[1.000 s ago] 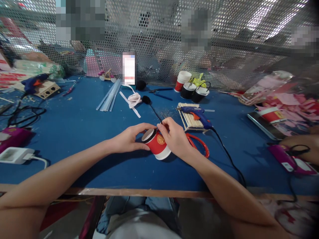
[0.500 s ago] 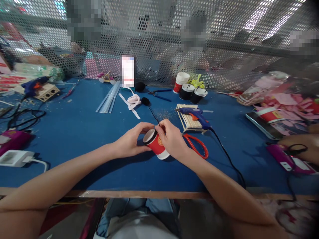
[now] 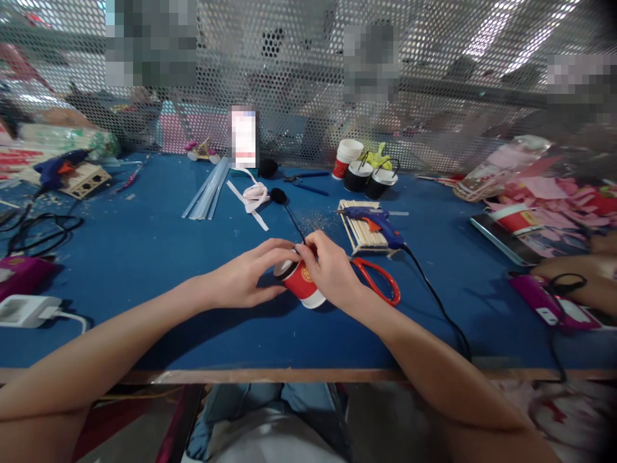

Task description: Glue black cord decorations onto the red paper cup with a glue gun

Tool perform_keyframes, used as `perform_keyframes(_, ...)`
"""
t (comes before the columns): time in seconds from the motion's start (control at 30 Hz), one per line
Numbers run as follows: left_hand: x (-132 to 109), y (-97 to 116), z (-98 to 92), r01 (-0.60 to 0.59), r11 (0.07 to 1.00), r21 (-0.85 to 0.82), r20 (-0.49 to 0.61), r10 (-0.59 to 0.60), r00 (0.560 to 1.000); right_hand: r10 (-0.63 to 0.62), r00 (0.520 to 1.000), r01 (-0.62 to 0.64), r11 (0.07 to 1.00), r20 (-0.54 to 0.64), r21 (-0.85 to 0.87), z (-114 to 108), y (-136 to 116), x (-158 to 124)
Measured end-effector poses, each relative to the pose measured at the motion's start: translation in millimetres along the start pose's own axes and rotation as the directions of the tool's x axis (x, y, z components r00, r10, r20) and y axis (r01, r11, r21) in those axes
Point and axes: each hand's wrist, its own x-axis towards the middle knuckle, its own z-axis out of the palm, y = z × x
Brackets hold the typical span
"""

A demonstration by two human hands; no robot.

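Note:
A red and white paper cup lies tilted between my hands, with a black band round its rim, which faces left. My right hand is closed on the cup's upper side, its fingertips at a black cord that runs back to a black ball of yarn. My left hand curves round the cup's mouth, fingers over the rim and thumb below it. Its fingertips meet those of my right hand. Just right of the cup lie red-handled scissors, blades hidden.
A blue glue gun rests on a stick rack, its cord running to the front edge. White ribbon, glue sticks, pliers and covered cups stand behind. At right are a phone and another person's arm.
My left hand's fingers have moved over the cup's rim toward my right fingertips and now cover more of the opening. The whole view has shifted slightly.

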Motion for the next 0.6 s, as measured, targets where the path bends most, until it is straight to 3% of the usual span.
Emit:
perform_keyframes(0.17, 2, -1, 8.1, 0.169, 0.912, -0.374, -0.079, -0.212, 0.974, -0.007, 1.000, 0.007, 1.000, -0.027, -0.028, 2, 0, -1)
perform_keyframes(0.27, 3, -3, 12.0, 0.235, 0.834, -0.499, -0.084, -0.317, 0.945, -0.037, 0.998, 0.033, 0.997, -0.057, -0.062, 5, -1, -2)
perform_keyframes(0.6, 6, 2, 15.0, 0.304, 0.777, -0.551, -0.089, -0.417, 0.904, -0.059, 0.997, 0.053, 0.992, -0.042, -0.119, 7, -6, -5)
